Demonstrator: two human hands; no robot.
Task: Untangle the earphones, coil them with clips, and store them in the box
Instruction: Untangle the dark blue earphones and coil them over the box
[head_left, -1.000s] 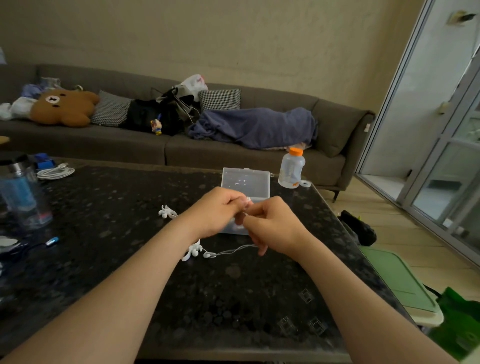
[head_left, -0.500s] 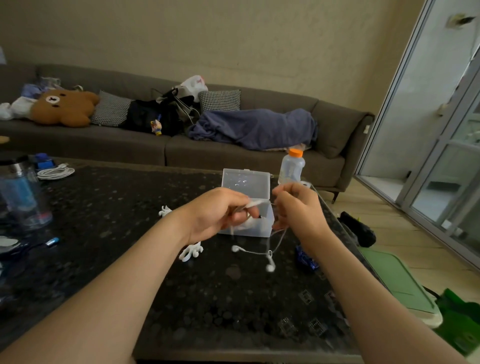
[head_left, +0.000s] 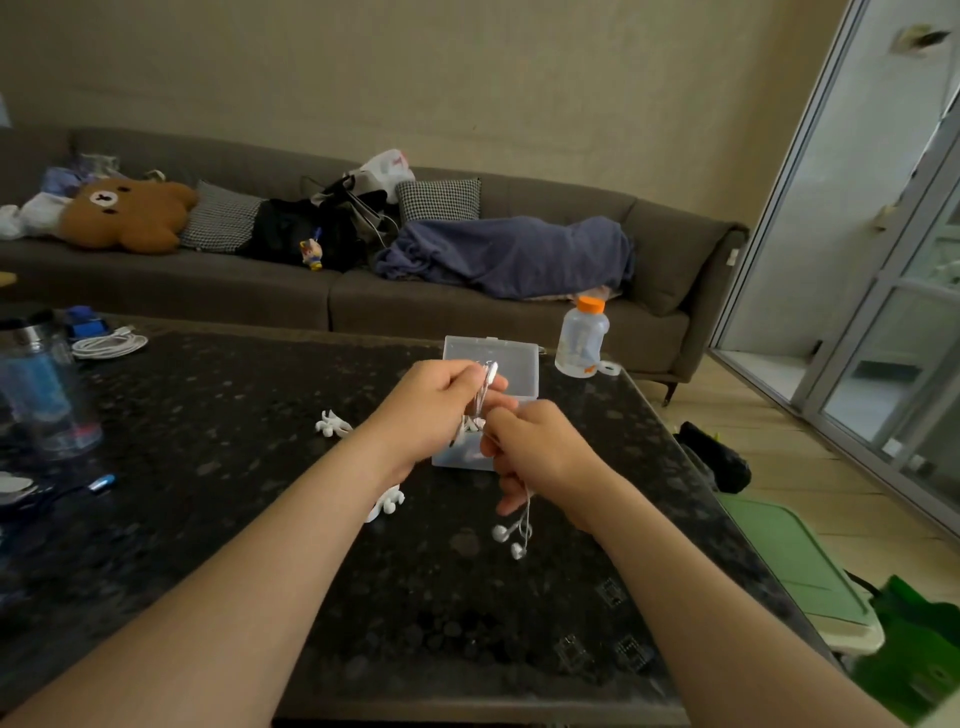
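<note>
Pinching the thin white wired earphones (head_left: 488, 382) high in my left grip (head_left: 441, 405) w/ my right grip (head_left: 537, 447) curled round them lower down, so the buds (head_left: 503, 533) hang free over the dark speckled tabletop (head_left: 208, 493) & kinks can drop out, just before the open clear plastic box (head_left: 514, 364).

We see a wide bare stretch of table (head_left: 415, 623) close to us, between our arms. Straight ahead, the open box (head_left: 511, 364) sits just behind our left hand (head_left: 441, 410) and right hand (head_left: 545, 452). Both hands hold the earphones (head_left: 511, 540), which dangle low over the table. A white clip (head_left: 332, 427) lies left of the box. A second clip (head_left: 387, 506) pokes out beside our left arm. A small bottle (head_left: 582, 340) stands right of the box. Far left stand a big bottle (head_left: 44, 395), a coiled cable (head_left: 109, 345) and a pen (head_left: 98, 484).
</note>
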